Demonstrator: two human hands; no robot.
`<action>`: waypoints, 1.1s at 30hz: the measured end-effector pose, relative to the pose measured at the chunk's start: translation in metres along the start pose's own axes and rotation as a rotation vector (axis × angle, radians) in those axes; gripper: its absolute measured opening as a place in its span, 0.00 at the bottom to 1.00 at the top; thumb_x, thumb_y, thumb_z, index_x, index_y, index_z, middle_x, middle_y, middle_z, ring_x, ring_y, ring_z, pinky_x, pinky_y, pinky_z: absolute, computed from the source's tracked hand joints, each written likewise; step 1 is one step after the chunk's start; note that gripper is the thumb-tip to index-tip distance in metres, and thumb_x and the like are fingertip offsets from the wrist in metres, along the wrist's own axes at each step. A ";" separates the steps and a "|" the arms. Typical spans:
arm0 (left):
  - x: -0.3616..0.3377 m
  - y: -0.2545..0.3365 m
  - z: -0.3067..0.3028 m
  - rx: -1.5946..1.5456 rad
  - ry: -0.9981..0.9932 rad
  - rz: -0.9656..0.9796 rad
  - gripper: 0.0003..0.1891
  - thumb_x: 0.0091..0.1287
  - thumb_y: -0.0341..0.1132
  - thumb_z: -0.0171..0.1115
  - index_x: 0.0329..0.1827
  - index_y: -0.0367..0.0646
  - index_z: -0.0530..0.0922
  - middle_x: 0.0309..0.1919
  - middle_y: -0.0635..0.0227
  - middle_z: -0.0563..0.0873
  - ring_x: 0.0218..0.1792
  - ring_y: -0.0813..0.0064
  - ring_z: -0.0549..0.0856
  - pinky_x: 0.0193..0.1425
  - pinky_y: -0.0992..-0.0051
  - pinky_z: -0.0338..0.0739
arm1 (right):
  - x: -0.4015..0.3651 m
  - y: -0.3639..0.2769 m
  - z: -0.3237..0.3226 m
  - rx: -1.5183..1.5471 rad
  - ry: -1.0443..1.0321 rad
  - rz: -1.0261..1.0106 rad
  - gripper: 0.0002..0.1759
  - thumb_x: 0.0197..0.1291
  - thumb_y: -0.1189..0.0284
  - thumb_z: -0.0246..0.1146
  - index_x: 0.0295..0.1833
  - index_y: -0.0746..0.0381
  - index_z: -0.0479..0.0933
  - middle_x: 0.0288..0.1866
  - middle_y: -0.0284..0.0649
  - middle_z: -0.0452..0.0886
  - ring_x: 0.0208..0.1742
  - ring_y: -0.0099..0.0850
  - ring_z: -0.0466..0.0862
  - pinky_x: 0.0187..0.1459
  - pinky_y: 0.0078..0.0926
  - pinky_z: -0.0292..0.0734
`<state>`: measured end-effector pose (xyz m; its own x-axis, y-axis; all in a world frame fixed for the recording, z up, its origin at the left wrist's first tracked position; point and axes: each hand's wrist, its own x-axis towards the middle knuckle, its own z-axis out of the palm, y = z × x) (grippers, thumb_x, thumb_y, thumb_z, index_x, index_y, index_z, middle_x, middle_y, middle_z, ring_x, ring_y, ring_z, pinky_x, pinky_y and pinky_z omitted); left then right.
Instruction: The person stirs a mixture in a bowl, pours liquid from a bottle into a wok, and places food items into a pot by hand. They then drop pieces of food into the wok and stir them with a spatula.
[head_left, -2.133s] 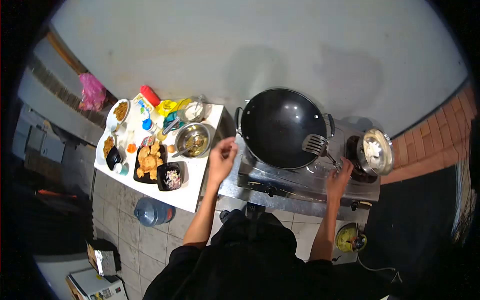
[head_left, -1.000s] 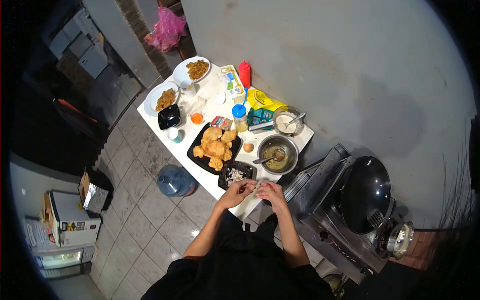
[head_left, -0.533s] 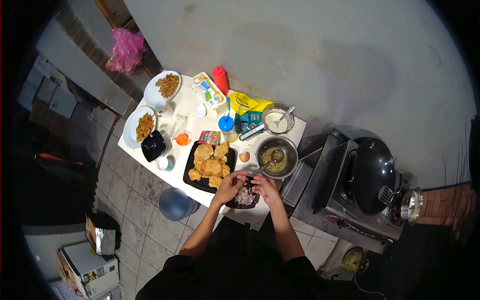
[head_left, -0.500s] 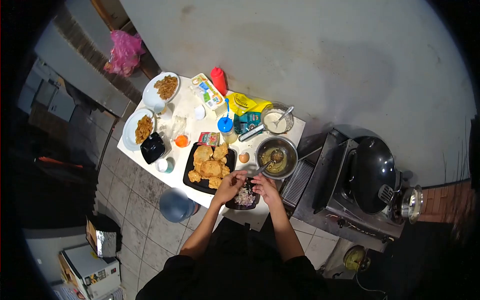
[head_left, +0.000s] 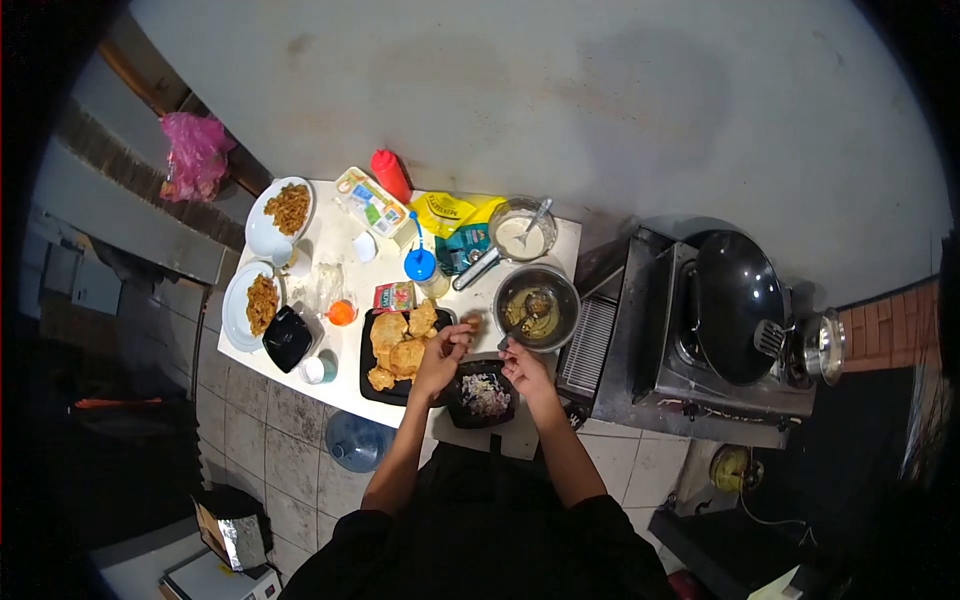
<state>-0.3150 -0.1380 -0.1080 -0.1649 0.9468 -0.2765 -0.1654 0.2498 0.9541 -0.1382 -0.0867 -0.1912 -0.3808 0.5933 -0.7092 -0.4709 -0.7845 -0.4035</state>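
Note:
My left hand (head_left: 440,360) hovers between the black tray and a black dish, its fingers loosely curled and apart, the fingertips close to an egg (head_left: 474,321). My right hand (head_left: 526,370) has thumb and fingers pinched at the handle end of a spoon (head_left: 518,326). The spoon's head rests in a metal bowl (head_left: 571,292) with a yellowish mixture. Below and between both hands, the black dish (head_left: 458,416) contains chopped onion (head_left: 485,394). Golden fried pieces (head_left: 405,355) fill the black tray (head_left: 367,350), partly hidden by my left hand.
Behind the metal bowl stands a glass bowl (head_left: 522,232) of white sauce with a spoon. A blue-lidded bottle (head_left: 422,267), red squeeze bottle (head_left: 390,176) and two plates (head_left: 238,322) of food share the table. To the right, a wok (head_left: 738,300) sits on a stove (head_left: 650,370).
The view has shifted, so the table's things appear lower and further left. My hands have moved apart; the left is nearer the egg, and the right's fingertips are at the spoon handle.

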 end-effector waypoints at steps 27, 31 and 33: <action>0.067 -0.072 0.050 0.483 0.137 -0.077 0.15 0.59 0.28 0.60 0.48 0.32 0.72 0.29 0.54 0.85 0.31 0.62 0.87 0.36 0.68 0.80 | -0.059 -0.030 -0.053 -1.787 0.602 -0.843 0.05 0.54 0.75 0.54 0.37 0.62 0.71 0.31 0.51 0.78 0.30 0.52 0.81 0.33 0.50 0.76; 0.074 -0.073 0.054 0.531 0.178 -0.084 0.12 0.59 0.27 0.59 0.45 0.33 0.72 0.28 0.55 0.85 0.30 0.63 0.86 0.36 0.68 0.80 | -0.060 -0.032 -0.049 -1.756 0.621 -0.947 0.04 0.55 0.75 0.54 0.37 0.62 0.71 0.30 0.50 0.77 0.29 0.51 0.81 0.33 0.50 0.77; 0.074 -0.066 0.056 0.549 0.158 -0.103 0.12 0.60 0.26 0.59 0.44 0.34 0.70 0.29 0.55 0.84 0.29 0.62 0.86 0.34 0.67 0.82 | -0.058 -0.032 -0.052 -1.702 0.613 -0.997 0.04 0.56 0.75 0.54 0.37 0.62 0.72 0.30 0.50 0.77 0.28 0.51 0.81 0.32 0.49 0.77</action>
<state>-0.2620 -0.0727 -0.1846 -0.3250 0.8808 -0.3443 0.3330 0.4473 0.8301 -0.0594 -0.1055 -0.1673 -0.0899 0.9872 0.1319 0.8831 0.1402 -0.4477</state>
